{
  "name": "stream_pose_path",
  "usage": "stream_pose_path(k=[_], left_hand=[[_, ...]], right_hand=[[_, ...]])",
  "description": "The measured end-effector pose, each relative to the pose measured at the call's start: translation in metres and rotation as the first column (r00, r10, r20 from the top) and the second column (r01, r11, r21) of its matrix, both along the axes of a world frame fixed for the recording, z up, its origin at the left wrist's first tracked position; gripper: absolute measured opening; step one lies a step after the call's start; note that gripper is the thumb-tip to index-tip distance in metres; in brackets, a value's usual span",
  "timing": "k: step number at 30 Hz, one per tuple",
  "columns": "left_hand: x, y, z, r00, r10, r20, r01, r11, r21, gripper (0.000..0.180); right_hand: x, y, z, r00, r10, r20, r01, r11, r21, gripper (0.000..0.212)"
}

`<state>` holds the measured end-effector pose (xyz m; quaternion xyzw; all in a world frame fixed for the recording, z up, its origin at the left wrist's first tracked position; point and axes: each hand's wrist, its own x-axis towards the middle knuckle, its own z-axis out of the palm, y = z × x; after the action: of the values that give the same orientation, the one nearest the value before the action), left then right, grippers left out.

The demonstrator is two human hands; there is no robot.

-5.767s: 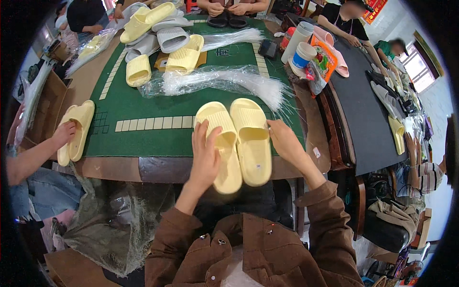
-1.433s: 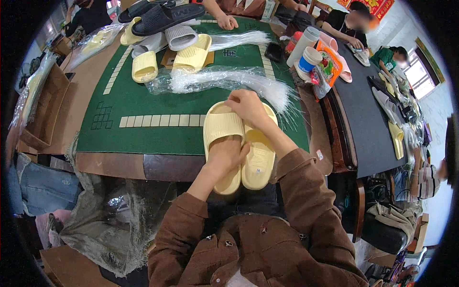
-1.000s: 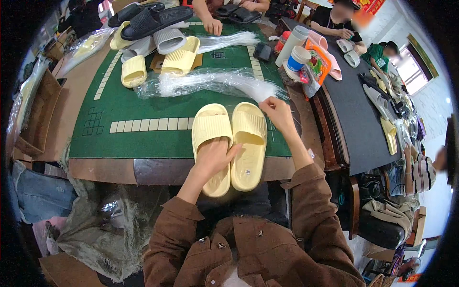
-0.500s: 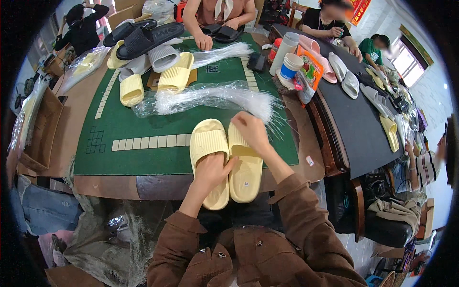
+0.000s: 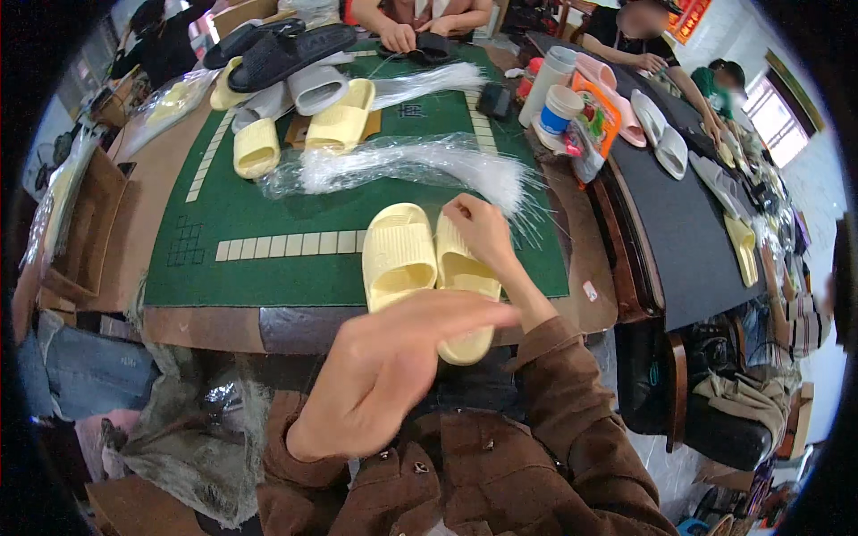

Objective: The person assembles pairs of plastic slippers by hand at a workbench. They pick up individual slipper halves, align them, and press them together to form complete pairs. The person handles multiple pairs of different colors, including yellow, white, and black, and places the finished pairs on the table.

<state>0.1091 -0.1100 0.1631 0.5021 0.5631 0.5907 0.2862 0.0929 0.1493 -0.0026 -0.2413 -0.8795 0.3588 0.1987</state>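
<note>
Centre frame: left hand [image 5: 384,366] before slippers [image 5: 400,255], right hand [image 5: 483,234] at one's toe; cannot tell either grip's opening or hold.

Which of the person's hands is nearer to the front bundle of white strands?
Right. The right hand is just short of the bundle; the left hand is farther back, toward the brown jacket.

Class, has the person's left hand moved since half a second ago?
Yes. Judged against the green mat, the left hand has moved lower in the view, out of the left slipper of the nearest yellow pair.
</note>
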Motion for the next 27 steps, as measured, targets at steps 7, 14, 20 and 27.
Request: stream_pose_path(k=[7, 14, 20, 27], left_hand=[[0.077, 0.031, 0.011, 0.861, -0.508, 0.023, 0.239, 0.445, 0.863, 0.102], [0.100, 0.037, 0.015, 0.883, -0.469, -0.026, 0.241, 0.406, 0.881, 0.103], [0.095, 0.029, 0.013, 0.887, -0.461, -0.033, 0.263, 0.445, 0.856, 0.095], [0.101, 0.026, 0.007, 0.925, -0.378, -0.024, 0.208, 0.453, 0.867, 0.101]], right_hand=[[-0.004, -0.006, 0.000, 0.999, 0.041, -0.007, -0.041, 0.999, 0.006, 0.026], [-0.001, -0.001, 0.000, 0.999, 0.035, -0.033, -0.037, 0.999, -0.039, 0.026], [-0.007, -0.002, -0.007, 0.999, 0.033, -0.014, -0.033, 0.999, 0.012, 0.026], [-0.008, -0.005, -0.008, 0.998, 0.054, -0.024, -0.053, 0.998, 0.030, 0.027]])
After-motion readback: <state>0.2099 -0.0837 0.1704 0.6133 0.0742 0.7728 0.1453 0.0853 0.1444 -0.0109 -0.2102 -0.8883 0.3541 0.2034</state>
